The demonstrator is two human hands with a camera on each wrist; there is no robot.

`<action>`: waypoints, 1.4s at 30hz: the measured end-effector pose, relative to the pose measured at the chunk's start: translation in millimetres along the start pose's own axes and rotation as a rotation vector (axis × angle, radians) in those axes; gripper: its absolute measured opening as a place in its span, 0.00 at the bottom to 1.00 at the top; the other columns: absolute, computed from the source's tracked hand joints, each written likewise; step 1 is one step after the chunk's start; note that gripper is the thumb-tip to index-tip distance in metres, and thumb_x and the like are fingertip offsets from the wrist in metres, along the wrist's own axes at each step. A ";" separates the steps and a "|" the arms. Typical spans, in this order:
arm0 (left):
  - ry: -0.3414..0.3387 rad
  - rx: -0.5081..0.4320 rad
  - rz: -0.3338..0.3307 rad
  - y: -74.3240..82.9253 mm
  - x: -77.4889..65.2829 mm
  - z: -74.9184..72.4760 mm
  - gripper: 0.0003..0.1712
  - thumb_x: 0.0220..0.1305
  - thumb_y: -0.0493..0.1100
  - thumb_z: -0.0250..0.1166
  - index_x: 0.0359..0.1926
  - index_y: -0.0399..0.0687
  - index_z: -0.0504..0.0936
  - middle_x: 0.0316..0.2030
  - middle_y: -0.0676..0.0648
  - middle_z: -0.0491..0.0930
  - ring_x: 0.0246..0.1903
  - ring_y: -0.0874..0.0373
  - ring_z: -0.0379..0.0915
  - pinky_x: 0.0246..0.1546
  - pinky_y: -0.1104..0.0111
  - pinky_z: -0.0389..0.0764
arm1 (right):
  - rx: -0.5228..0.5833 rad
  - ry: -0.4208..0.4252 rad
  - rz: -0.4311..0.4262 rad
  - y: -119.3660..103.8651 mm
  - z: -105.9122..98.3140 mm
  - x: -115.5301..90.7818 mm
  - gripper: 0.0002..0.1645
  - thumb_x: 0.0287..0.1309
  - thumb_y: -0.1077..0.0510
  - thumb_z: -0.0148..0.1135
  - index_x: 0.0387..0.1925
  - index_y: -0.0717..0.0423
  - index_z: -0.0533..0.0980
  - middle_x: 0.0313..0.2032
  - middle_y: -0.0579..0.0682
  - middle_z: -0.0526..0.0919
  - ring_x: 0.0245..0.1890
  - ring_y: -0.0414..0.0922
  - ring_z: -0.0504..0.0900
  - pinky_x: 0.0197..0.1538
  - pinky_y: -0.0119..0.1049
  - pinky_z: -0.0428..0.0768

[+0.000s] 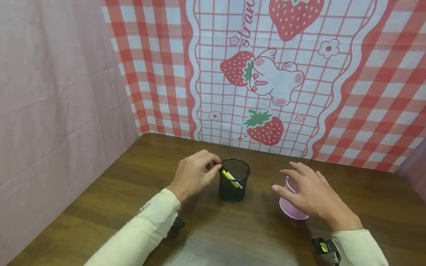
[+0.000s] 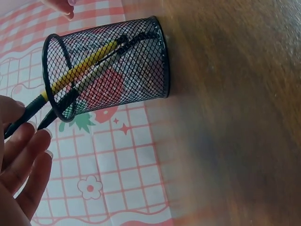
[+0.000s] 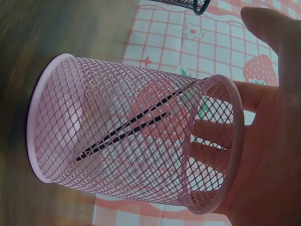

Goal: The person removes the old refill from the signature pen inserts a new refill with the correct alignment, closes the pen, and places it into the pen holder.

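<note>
A black mesh pen cup [image 1: 231, 194] stands upright on the table, with a yellow pen [image 2: 77, 70] and a white pen [image 2: 95, 72] leaning inside it. At its rim, my left hand [image 1: 194, 173] pinches the black end of the yellow pen between thumb and fingers. The white pen's black end is close to the fingertips. My right hand [image 1: 310, 192] spreads over the top of a pink mesh cup [image 3: 54, 122], fingers behind the rim and thumb held away. Whether it touches the rim I cannot tell. Two slender, dark-ended sticks [image 3: 136, 120] show through the pink mesh.
Both cups stand on a brown wooden table [image 1: 235, 241], a short gap between them. A strawberry-print checked cloth [image 1: 215, 96] hangs behind the table's far edge. Pale pink cloth [image 1: 51, 117] hangs at the left, and more cloth at the right.
</note>
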State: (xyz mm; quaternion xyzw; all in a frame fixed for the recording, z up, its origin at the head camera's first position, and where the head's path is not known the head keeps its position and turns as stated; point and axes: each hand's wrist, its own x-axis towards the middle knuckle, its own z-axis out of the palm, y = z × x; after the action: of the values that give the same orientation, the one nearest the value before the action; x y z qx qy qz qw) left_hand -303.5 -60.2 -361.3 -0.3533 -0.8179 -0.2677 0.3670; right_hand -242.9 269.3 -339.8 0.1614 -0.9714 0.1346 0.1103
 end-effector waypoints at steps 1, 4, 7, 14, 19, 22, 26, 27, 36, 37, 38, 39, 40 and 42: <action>0.007 -0.005 0.002 0.1 0.7 -0.7 0.03 0.61 0.41 0.72 0.36 0.50 0.86 0.30 0.56 0.80 0.29 0.62 0.78 0.27 0.71 0.78 | 0.003 -0.002 0.004 0.2 -0.2 -0.2 0.45 0.60 0.25 0.56 0.62 0.55 0.76 0.68 0.66 0.66 0.70 0.67 0.59 0.66 0.74 0.49; 0.027 -0.016 0.005 0.9 2.2 -2.9 0.03 0.60 0.40 0.72 0.36 0.49 0.86 0.30 0.55 0.80 0.28 0.61 0.79 0.27 0.71 0.78 | 0.011 -0.008 0.013 0.3 -0.6 -0.8 0.45 0.60 0.24 0.56 0.63 0.55 0.76 0.69 0.66 0.65 0.70 0.67 0.59 0.67 0.74 0.47; 0.042 -0.029 0.010 1.8 2.6 -4.9 0.03 0.61 0.39 0.71 0.36 0.47 0.85 0.31 0.54 0.80 0.28 0.62 0.78 0.27 0.72 0.79 | 0.016 -0.012 0.016 0.2 -1.1 -1.4 0.45 0.60 0.25 0.56 0.62 0.55 0.76 0.69 0.66 0.65 0.70 0.67 0.58 0.67 0.73 0.46; 0.090 -0.046 0.000 3.4 1.9 -8.4 0.03 0.60 0.38 0.69 0.36 0.47 0.84 0.32 0.54 0.79 0.28 0.66 0.75 0.28 0.74 0.79 | 0.020 0.006 -0.012 -0.7 -1.3 -2.5 0.43 0.61 0.26 0.57 0.61 0.55 0.77 0.68 0.66 0.66 0.69 0.67 0.59 0.66 0.75 0.48; 0.118 -0.057 -0.003 4.5 1.7 -11.6 0.02 0.62 0.39 0.68 0.36 0.46 0.84 0.32 0.54 0.78 0.28 0.66 0.75 0.28 0.74 0.79 | 0.029 0.005 -0.007 0.5 -1.2 -3.0 0.43 0.61 0.26 0.58 0.61 0.55 0.77 0.68 0.65 0.66 0.69 0.65 0.60 0.67 0.73 0.47; 0.137 -0.065 0.009 5.1 1.4 -13.7 0.02 0.64 0.40 0.67 0.36 0.46 0.84 0.32 0.53 0.78 0.28 0.66 0.75 0.28 0.73 0.79 | 0.027 0.015 -0.015 0.4 -1.5 -3.0 0.42 0.61 0.28 0.59 0.60 0.56 0.77 0.67 0.65 0.68 0.69 0.64 0.62 0.67 0.72 0.48; 0.169 -0.088 0.033 5.9 1.3 -17.3 0.05 0.66 0.41 0.65 0.36 0.44 0.83 0.31 0.51 0.77 0.27 0.63 0.75 0.27 0.72 0.80 | 0.013 0.057 -0.057 -0.7 -2.4 -2.8 0.37 0.62 0.33 0.63 0.58 0.58 0.78 0.63 0.64 0.73 0.65 0.63 0.67 0.66 0.70 0.55; 0.177 -0.095 0.037 6.2 1.2 -18.0 0.05 0.66 0.41 0.65 0.36 0.44 0.83 0.31 0.51 0.77 0.27 0.63 0.75 0.26 0.72 0.80 | 0.011 0.067 -0.068 -1.0 -2.6 -2.6 0.36 0.62 0.35 0.64 0.58 0.58 0.79 0.62 0.64 0.74 0.65 0.63 0.68 0.66 0.69 0.57; 0.220 -0.141 0.092 9.5 0.8 -17.5 0.03 0.63 0.38 0.68 0.36 0.45 0.82 0.30 0.51 0.76 0.25 0.63 0.74 0.24 0.71 0.79 | 0.029 0.087 -0.050 -2.5 -3.5 -0.9 0.36 0.64 0.37 0.63 0.61 0.59 0.76 0.59 0.62 0.77 0.62 0.63 0.71 0.63 0.65 0.66; 0.222 -0.151 0.095 9.8 0.7 -17.2 0.03 0.63 0.37 0.69 0.36 0.45 0.82 0.30 0.51 0.77 0.25 0.63 0.74 0.24 0.71 0.79 | 0.034 0.083 -0.041 -3.0 -3.8 -0.9 0.36 0.63 0.36 0.63 0.61 0.58 0.75 0.59 0.62 0.77 0.62 0.62 0.71 0.63 0.65 0.67; 0.224 -0.163 0.095 10.3 0.7 -16.7 0.03 0.63 0.37 0.69 0.36 0.44 0.82 0.30 0.51 0.77 0.25 0.63 0.74 0.23 0.71 0.79 | 0.035 0.080 -0.036 -3.6 -4.0 -1.2 0.36 0.63 0.36 0.63 0.61 0.58 0.75 0.60 0.62 0.76 0.62 0.62 0.71 0.63 0.65 0.67; 0.225 -0.176 0.094 10.9 0.7 -16.4 0.03 0.63 0.37 0.68 0.36 0.44 0.82 0.30 0.51 0.77 0.25 0.63 0.74 0.23 0.71 0.79 | 0.036 0.082 -0.037 -4.1 -4.3 -1.3 0.36 0.63 0.36 0.63 0.61 0.58 0.76 0.59 0.61 0.77 0.62 0.62 0.71 0.62 0.65 0.68; 0.223 -0.188 0.094 11.6 0.5 -16.1 0.03 0.63 0.37 0.68 0.36 0.44 0.82 0.30 0.51 0.77 0.25 0.63 0.74 0.23 0.70 0.79 | 0.037 0.085 -0.041 -4.7 -4.5 -1.5 0.35 0.64 0.37 0.64 0.60 0.58 0.76 0.59 0.62 0.77 0.62 0.62 0.71 0.62 0.65 0.68; 0.216 -0.213 0.094 12.8 -0.2 -15.2 0.03 0.63 0.36 0.69 0.36 0.44 0.82 0.30 0.51 0.77 0.25 0.63 0.74 0.23 0.70 0.79 | 0.040 0.092 -0.049 -6.1 -5.0 -1.9 0.33 0.64 0.39 0.64 0.59 0.58 0.77 0.58 0.61 0.77 0.61 0.61 0.72 0.61 0.65 0.70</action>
State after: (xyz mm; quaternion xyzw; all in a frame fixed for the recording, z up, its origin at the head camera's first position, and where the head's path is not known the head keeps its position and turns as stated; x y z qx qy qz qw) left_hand -287.3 -63.1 -350.2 -0.3972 -0.7231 -0.3719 0.4255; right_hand -238.3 265.7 -334.2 0.1810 -0.9582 0.1584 0.1551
